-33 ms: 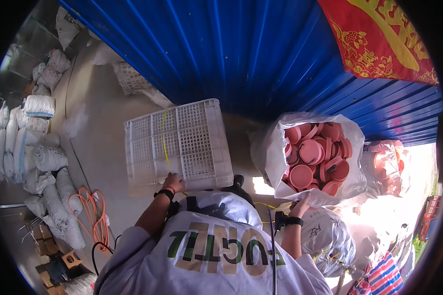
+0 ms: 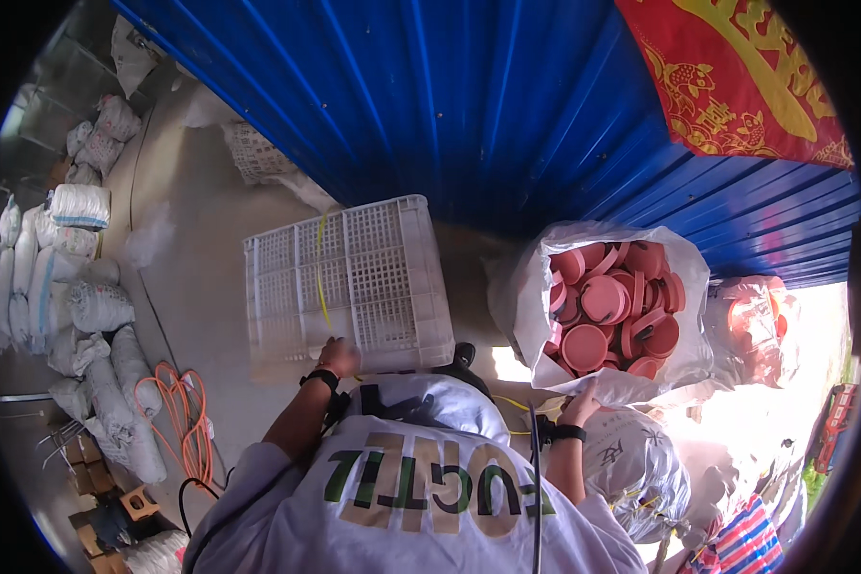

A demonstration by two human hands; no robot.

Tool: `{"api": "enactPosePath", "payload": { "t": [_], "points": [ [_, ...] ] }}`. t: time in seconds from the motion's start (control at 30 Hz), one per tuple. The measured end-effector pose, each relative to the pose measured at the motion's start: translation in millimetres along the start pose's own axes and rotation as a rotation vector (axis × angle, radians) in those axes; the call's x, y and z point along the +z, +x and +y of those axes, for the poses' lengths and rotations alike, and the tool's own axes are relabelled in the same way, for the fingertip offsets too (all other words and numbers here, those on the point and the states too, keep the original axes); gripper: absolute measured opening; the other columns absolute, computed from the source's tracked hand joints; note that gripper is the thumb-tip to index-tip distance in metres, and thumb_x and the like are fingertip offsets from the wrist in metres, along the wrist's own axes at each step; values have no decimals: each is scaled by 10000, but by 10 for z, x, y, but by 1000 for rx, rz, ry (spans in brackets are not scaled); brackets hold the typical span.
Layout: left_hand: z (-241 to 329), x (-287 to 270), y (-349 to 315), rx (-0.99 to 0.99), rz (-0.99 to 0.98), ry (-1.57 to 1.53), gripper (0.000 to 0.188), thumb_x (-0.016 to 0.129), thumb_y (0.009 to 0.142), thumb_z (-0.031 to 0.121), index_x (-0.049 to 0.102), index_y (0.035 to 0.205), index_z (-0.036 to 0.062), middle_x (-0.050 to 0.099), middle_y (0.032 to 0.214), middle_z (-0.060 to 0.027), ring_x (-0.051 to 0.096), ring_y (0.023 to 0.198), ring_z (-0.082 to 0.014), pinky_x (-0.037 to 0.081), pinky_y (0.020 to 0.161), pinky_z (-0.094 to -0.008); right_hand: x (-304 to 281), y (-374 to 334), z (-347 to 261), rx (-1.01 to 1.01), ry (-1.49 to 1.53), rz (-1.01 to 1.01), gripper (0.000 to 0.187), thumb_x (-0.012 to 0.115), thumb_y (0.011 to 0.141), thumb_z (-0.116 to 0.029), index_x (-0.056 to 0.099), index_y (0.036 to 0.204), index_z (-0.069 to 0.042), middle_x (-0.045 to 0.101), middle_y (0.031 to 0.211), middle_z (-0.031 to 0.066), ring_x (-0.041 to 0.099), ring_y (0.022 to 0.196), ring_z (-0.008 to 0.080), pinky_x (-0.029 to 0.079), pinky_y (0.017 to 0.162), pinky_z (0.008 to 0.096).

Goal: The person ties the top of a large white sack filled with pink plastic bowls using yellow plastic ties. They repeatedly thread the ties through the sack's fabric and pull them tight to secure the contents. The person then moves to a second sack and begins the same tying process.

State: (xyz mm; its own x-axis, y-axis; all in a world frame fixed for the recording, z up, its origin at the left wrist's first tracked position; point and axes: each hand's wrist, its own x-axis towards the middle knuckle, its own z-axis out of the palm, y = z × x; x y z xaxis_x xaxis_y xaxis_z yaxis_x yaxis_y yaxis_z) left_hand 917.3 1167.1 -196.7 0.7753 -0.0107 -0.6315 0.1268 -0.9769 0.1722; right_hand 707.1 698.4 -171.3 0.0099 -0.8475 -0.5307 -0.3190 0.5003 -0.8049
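A white plastic crate with lattice panels stands in front of me, left of centre. Down across it runs a thin yellow strap, meeting my left hand at the crate's near edge. That hand looks closed around the strap, though motion smears its fingers. Farther right, my right hand is beside the near rim of an open white plastic bag. Its fingers are pressed together, and what they hold is hidden. Another length of yellow strap runs toward it. Round pink-red pieces like shallow caps fill the bag.
A blue corrugated panel rises beyond the crate and bag. Several stuffed sacks line the left side, with a coiled orange cable nearer me. Another filled bag and a tied white sack stand at the right.
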Motion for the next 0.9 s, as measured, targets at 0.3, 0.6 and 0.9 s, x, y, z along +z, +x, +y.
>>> {"api": "enactPosePath", "payload": {
  "t": [0.3, 0.6, 0.9],
  "points": [
    [375, -140, -23, 179, 186, -121, 451, 599, 795, 327, 582, 1039, -52, 568, 1077, -245, 539, 1030, -380, 426, 918, -410, 171, -86, -64, -184, 47, 76, 454, 595, 832, -175, 429, 1135, 120, 525, 1122, 178, 542, 971, 232, 451, 837, 334],
    [-24, 35, 3, -17, 119, -34, 591, 590, 788, 370, 484, 1200, -41, 518, 1184, -254, 486, 1120, -385, 390, 966, -426, 205, -114, -177, -220, -75, 33, 503, 577, 847, -208, 396, 1184, 119, 482, 1211, 218, 511, 1058, 261, 422, 892, 346],
    [-656, -111, -95, -132, 113, -190, 617, 596, 799, 330, 401, 1283, 0, 439, 1277, -259, 417, 1194, -389, 371, 974, -446, 302, -78, -200, -115, -543, 210, 631, 558, 838, -373, 453, 1071, 204, 575, 1018, 313, 590, 932, 350, 460, 800, 386]
  ]
}}
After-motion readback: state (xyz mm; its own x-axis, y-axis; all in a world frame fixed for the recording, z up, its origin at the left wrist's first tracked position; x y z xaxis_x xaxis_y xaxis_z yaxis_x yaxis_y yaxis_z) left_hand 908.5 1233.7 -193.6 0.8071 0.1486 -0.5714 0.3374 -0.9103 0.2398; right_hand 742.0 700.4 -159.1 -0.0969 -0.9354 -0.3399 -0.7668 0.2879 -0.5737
